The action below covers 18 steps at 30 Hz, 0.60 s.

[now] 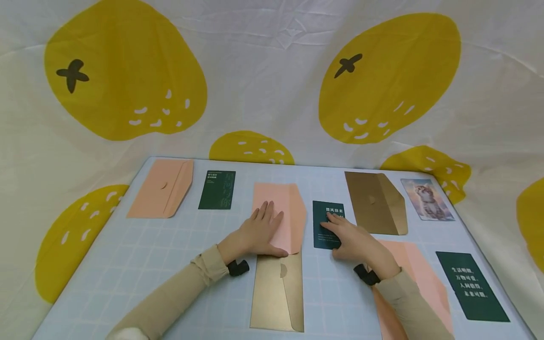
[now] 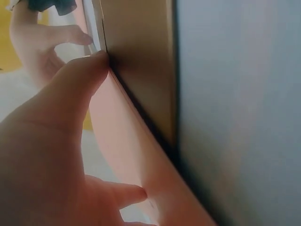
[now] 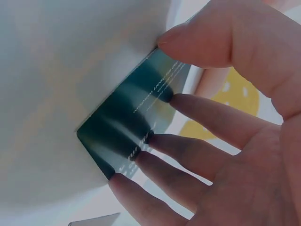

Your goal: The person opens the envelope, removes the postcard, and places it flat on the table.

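Note:
My left hand [image 1: 260, 232] rests with spread fingers on a pink envelope [image 1: 297, 215], whose pointed flap opens to the right. Its thumb [image 2: 77, 89] lies at the envelope's near edge, where a gold envelope [image 1: 272, 293] shows from under the pink one. My right hand [image 1: 356, 237] is over a dark green card [image 1: 321, 231] printed with white characters. In the right wrist view, its fingertips [image 3: 124, 181] touch the card's face, and the thumb is at the card's edge. Part of the card is hidden by this hand in the head view.
Around the table lie another pink envelope [image 1: 157, 189], a green card [image 1: 216, 190], a second gold envelope [image 1: 374, 203] and a kitten picture card [image 1: 427, 200]. A pink envelope [image 1: 425, 278] is partly under my right forearm, beside a green card [image 1: 472, 285].

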{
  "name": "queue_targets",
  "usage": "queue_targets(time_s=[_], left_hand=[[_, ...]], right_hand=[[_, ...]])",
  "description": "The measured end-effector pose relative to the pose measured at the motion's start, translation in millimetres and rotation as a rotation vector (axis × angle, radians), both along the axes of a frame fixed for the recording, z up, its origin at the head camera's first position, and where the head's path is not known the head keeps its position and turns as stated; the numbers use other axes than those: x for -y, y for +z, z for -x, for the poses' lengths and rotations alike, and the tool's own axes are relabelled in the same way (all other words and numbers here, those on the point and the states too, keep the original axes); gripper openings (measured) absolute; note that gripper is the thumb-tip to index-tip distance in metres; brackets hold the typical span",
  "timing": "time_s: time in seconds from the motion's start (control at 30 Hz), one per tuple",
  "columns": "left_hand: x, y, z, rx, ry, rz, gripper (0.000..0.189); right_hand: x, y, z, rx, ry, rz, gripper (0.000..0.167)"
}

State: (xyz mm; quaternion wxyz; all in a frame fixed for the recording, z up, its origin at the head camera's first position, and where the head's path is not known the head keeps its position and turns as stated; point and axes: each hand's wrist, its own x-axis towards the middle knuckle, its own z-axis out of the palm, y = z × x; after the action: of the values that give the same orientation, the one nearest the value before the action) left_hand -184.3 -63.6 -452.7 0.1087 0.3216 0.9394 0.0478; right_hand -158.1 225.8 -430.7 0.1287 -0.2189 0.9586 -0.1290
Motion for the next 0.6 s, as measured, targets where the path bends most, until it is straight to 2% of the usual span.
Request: queue_targets(time_s=[0.13, 0.37, 0.6], left_hand=[[0.1, 0.9, 14.1, 0.019, 0.004, 0.007, 0.111], [4.1, -5.0, 41.3, 0.008, -0.004, 0.028, 0.111], [7.2, -3.5, 59.8, 0.017, -0.013, 0.034, 0.108]], right_hand=[[2.8, 1.7, 11.3, 0.013, -0.008, 0.001, 0.074], [2.9, 1.0, 29.5, 0.017, -0.008, 0.007, 0.074], [3.3, -0.7, 49.0, 0.028, -0.021, 0.017, 0.076]])
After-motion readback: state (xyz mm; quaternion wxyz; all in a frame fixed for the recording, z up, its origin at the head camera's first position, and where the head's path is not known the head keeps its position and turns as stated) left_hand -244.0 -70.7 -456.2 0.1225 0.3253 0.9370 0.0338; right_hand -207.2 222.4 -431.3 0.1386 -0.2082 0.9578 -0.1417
